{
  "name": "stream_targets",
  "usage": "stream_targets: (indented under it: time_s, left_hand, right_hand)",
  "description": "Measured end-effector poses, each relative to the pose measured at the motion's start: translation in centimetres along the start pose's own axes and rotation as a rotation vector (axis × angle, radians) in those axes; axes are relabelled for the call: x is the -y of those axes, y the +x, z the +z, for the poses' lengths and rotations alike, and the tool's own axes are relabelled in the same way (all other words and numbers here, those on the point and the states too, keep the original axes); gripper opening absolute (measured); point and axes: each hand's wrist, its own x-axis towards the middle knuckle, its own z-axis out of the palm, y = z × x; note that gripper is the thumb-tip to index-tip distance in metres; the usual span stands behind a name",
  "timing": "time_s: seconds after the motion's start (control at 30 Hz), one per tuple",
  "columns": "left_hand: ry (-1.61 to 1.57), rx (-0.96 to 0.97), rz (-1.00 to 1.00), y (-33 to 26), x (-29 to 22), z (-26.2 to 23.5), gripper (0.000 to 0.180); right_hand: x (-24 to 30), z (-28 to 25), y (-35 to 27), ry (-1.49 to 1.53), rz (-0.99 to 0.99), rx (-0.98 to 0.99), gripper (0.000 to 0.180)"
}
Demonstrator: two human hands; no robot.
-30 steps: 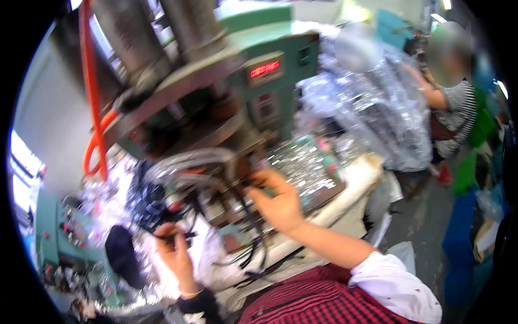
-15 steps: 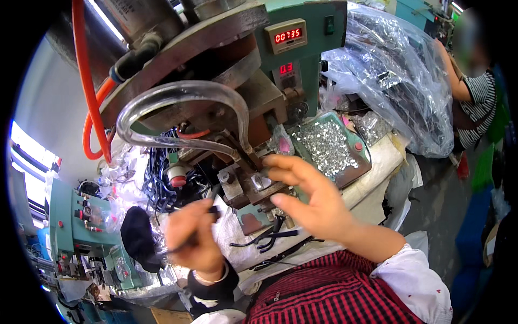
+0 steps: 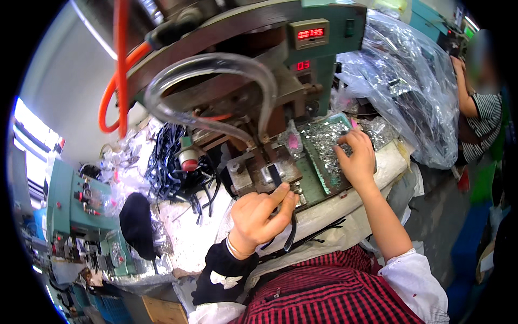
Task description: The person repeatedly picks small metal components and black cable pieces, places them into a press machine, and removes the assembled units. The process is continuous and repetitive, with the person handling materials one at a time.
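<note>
My left hand [image 3: 261, 216] pinches a narrow black strip [image 3: 274, 175], curved at its near end like a spectacle temple. The strip's far end lies over the small metal die [image 3: 264, 174] of a press, beneath its upper tooling. My right hand [image 3: 358, 162] reaches over a green tray [image 3: 319, 171] of small shiny metal pieces [image 3: 324, 141]; its fingers are bent and apart, near the pieces. I cannot make out any piece between them.
The green press [image 3: 337, 70] carries a clear looped hose [image 3: 156, 92] and an orange hose [image 3: 121, 65]. A red button [image 3: 189, 164] stands near tangled black strips [image 3: 167, 156]. Clear plastic sheeting [image 3: 404, 92] and another person's arm [image 3: 467, 100] are at right.
My left hand has moved right and forward, bringing the black strip onto the die. My right hand has left the die and moved right to the tray. The view has shifted slightly.
</note>
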Motion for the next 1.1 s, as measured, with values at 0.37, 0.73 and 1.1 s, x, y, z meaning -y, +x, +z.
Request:
stream_targets:
  time_s: [0.37, 0.73, 1.1]
  left_hand:
    - [-0.047, 0.099, -0.274, -2.1, -3.7, -4.7, 0.028]
    - [0.683, 0.327, -0.820, -13.6, 9.3, -4.7, 0.025]
    - [-0.220, 0.176, -1.411, -15.2, 7.6, -7.5, 0.016]
  right_hand:
    - [0.1, 0.0, -0.4, 0.065, -0.105, -0.123, 0.005]
    - [3.4, 0.7, -0.2, 0.431, 0.180, -0.067, 0.013]
    - [1.2, -3.5, -4.0, 0.426, 0.203, -0.084, 0.014]
